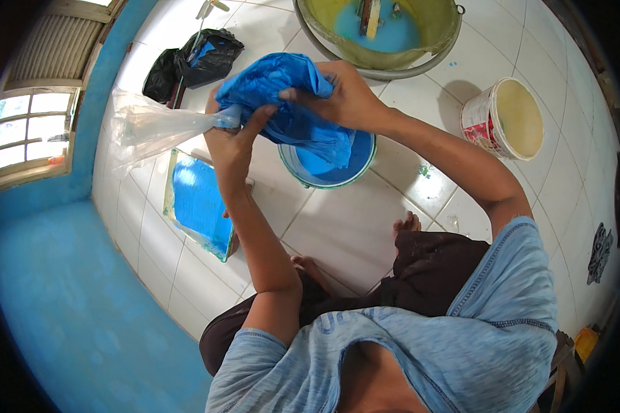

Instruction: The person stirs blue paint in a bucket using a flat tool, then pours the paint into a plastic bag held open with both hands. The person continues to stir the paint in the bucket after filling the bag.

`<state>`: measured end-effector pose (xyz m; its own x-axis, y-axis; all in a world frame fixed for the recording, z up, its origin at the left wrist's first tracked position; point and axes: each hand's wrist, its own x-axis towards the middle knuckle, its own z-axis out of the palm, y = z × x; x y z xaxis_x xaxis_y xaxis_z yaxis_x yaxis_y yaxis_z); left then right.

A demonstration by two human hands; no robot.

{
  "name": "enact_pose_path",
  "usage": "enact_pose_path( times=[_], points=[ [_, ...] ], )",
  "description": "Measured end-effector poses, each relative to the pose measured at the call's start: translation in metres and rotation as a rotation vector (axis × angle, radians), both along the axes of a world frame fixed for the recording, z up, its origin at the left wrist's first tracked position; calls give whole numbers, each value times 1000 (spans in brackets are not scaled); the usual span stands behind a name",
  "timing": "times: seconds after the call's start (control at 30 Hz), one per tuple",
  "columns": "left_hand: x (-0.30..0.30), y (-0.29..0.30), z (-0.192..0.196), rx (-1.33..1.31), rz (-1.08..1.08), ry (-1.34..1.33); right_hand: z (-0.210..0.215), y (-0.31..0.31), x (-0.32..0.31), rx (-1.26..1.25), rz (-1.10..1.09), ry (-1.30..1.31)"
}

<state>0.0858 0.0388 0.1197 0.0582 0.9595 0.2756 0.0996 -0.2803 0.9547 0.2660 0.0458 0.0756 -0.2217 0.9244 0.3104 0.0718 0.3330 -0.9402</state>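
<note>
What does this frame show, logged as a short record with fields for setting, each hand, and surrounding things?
setting: white tiled floor beside a blue wall
left hand: grips the neck of a blue-stained plastic bag
right hand: grips the bag's upper side
below bag: small bucket holding blue paint
nearby: large basin with blue liquid, white tub, blue-coated tray, black bag
</note>
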Motion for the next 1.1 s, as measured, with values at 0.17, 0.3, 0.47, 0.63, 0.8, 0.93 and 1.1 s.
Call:
enact_pose_path(
  times=[0.17, 0.3, 0.47, 0.63, 0.8, 0.93, 1.1],
  points=[
    [-38, 6, -7, -91, -71, 131, -3, 2, 6, 44, -126, 58],
    [-45, 7, -5, -103, -64, 90, -12, 1, 8, 26, -84, 128],
    [-30, 0, -17, -134, -18, -27, 6, -2, 0, -75, -66, 195],
    [-12, 6, -45, -135, 21, -355, -6, 3, -3, -2, 68, -80],
    [11, -3, -55, -141, 20, -451, -14, 11, -10, -30, 169, -64],
    [13, -8, -35, -191, 34, -265, -7, 7, -12, -10, 177, -104],
    [12, -13, -36, -203, -24, -364, 9, 2, -8, 151, 152, -185]
  ],
)
